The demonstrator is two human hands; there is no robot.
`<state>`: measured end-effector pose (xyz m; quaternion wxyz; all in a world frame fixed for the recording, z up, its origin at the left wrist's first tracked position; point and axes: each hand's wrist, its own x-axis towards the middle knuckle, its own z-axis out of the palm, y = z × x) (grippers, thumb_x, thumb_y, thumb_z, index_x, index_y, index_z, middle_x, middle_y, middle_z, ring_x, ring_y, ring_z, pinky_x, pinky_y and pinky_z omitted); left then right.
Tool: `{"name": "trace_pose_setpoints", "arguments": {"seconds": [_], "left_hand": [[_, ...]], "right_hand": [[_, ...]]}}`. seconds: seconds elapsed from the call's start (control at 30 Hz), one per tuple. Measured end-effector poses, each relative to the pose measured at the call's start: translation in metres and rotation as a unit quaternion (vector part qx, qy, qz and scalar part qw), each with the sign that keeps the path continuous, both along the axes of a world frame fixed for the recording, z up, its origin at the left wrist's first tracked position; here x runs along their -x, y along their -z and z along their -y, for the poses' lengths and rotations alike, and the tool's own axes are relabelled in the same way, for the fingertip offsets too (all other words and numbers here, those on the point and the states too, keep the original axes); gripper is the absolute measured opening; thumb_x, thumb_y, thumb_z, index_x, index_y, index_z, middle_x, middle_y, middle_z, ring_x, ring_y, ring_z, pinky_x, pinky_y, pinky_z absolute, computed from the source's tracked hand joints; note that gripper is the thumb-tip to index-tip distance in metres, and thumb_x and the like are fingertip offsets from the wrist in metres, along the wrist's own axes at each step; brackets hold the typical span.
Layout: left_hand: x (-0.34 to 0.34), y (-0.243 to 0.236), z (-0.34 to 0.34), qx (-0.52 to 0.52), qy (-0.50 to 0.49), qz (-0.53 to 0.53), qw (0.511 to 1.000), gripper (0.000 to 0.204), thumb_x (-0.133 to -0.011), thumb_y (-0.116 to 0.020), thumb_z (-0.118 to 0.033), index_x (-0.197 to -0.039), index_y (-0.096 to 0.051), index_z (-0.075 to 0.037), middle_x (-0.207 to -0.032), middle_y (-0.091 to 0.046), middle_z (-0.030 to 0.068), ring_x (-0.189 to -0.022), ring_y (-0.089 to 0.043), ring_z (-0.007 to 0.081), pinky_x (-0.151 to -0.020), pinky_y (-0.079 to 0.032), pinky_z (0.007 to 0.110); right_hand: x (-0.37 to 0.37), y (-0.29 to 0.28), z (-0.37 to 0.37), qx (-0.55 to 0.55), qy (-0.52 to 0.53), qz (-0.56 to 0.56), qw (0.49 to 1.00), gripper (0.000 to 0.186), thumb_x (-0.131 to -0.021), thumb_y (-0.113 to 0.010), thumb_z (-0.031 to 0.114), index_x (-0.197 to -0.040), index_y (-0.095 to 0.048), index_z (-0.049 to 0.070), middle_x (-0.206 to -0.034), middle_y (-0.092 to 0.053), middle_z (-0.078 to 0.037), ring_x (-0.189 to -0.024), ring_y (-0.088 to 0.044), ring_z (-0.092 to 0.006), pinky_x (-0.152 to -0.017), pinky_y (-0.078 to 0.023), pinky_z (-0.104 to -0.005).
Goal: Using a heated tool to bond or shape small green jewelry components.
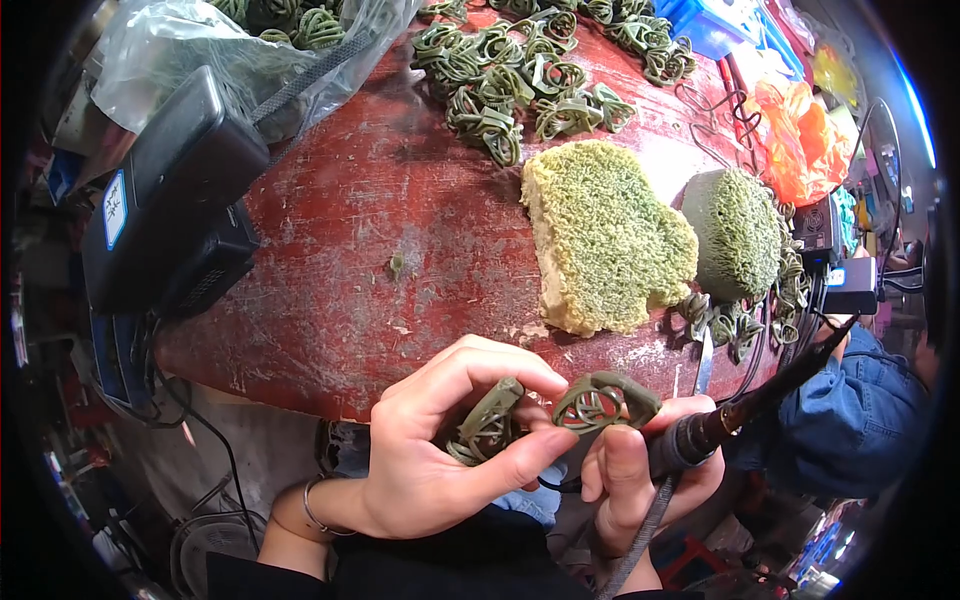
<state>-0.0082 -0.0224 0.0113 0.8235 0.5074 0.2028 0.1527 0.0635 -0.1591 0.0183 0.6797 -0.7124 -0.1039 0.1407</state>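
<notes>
My left hand (450, 435) is curled round one dark green openwork piece (488, 422), looking like a wax ring. Between its thumb and forefinger it pinches a second green openwork ring (605, 402), whose far side meets the fingertips of my right hand (640, 465). My right hand is closed round a soldering iron (720, 420) with a grey cord; its dark tapering end points up and to the right. Just beyond the right hand a narrow metal blade (706, 362) sticks up; its lower end is hidden.
On the scuffed red table (330, 260) lie a crumbly yellow-green block (610, 235), a grey round block with a green top (735, 235) and heaps of green rings (520, 80). A black device (175, 200) stands left, an orange bag (800, 135) right. Someone in blue denim (850, 420) sits at right.
</notes>
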Motion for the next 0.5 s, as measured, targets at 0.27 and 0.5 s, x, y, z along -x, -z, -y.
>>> {"name": "trace_pose_setpoints", "arguments": {"seconds": [0.27,0.5], "left_hand": [[-0.003,0.003,-0.004,-0.115,0.038,0.018,0.992,0.042,-0.07,-0.076,0.001,-0.107,-0.056,0.003,-0.108,-0.059,0.0165,-0.096,-0.06,0.0187,-0.083,-0.049,0.03],[-0.003,0.004,-0.001,-0.147,0.01,0.024,0.989,0.035,-0.075,-0.071,0.003,-0.108,-0.059,0.0,-0.1,-0.059,0.0071,-0.079,-0.059,0.0083,-0.068,-0.048,0.021]], "right_hand": [[0.001,-0.007,0.0,-0.018,-0.011,-0.016,1.0,0.021,-0.074,-0.073,0.002,-0.087,-0.057,-0.003,-0.078,-0.064,-0.011,-0.065,-0.06,-0.0108,-0.058,-0.047,-0.022],[0.001,-0.003,-0.004,-0.002,-0.027,0.017,0.999,0.02,-0.076,-0.072,0.002,-0.088,-0.057,-0.004,-0.08,-0.065,-0.014,-0.065,-0.061,-0.0113,-0.057,-0.047,-0.0221]]}}
